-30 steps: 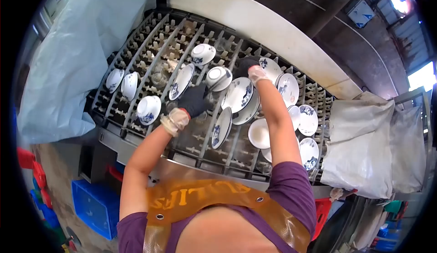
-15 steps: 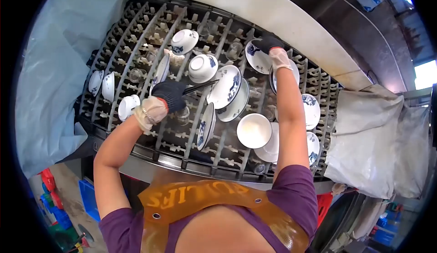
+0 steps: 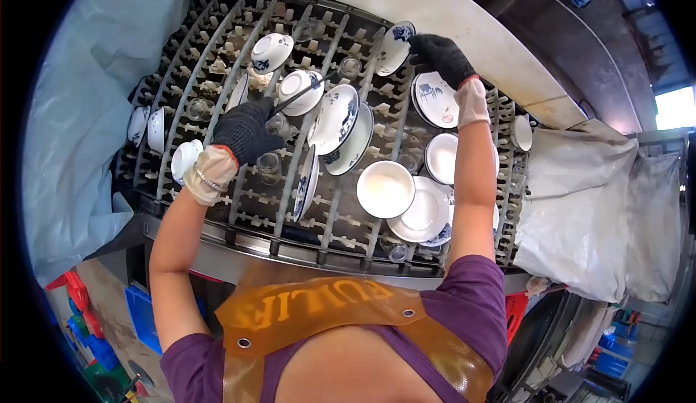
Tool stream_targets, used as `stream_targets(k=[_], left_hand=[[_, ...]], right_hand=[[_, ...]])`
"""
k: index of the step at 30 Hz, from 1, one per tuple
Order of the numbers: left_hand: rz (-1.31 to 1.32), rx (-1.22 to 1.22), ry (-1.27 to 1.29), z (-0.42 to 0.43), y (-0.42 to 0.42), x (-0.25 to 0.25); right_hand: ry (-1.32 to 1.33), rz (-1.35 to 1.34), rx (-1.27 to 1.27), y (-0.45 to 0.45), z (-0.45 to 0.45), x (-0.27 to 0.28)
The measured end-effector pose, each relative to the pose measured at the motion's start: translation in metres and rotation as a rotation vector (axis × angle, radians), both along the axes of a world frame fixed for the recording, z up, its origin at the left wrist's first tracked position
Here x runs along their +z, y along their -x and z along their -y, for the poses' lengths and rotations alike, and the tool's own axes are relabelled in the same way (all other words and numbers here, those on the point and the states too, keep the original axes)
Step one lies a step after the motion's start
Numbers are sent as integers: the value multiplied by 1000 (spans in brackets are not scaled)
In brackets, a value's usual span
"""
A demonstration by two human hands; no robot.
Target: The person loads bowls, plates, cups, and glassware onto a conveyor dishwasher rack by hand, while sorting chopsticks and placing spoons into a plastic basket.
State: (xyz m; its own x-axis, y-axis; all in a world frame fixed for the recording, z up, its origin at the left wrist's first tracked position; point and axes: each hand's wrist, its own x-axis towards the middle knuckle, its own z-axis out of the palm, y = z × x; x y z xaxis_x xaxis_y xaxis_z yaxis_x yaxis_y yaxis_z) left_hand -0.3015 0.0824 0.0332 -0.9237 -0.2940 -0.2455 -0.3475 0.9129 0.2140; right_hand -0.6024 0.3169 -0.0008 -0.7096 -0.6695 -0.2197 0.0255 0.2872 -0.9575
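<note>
My left hand, in a black knit glove over a pale one, is closed around dark chopsticks. Their tips extend over an upturned white bowl toward a small glass. My right hand, gloved the same way, has its fingers apart at the right rim of a blue-patterned plate, which leans on edge among the pegs. Whether the fingertips still touch it is hard to tell. Below that hand lies a plate with a blue drawing. Tilted oval dishes stand between my hands.
A pegged conveyor rack carries the dishes. Nearer me are a white bowl, a stacked plate and a glass. Plastic sheeting hangs at left, a pale curtain at right. A light metal panel borders the far side.
The plate by my right hand has gone from lying flatter to leaning on edge, and that hand has shifted right from it. My left hand still holds the chopsticks. The whole view has shifted slightly.
</note>
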Motion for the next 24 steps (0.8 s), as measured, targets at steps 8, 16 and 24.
stream_targets(k=[8,16,24], left_hand=[[259,-78,-17,1,-6,-23],[-332,-9,-117,27,67,7],[-427,-19,175,69,210,-17]], right_hand=[[-614,-522,-79,64,-114,-127],[-282,47,-117,35,-98,-54],[-507,-616,-151,14,-90,-20]])
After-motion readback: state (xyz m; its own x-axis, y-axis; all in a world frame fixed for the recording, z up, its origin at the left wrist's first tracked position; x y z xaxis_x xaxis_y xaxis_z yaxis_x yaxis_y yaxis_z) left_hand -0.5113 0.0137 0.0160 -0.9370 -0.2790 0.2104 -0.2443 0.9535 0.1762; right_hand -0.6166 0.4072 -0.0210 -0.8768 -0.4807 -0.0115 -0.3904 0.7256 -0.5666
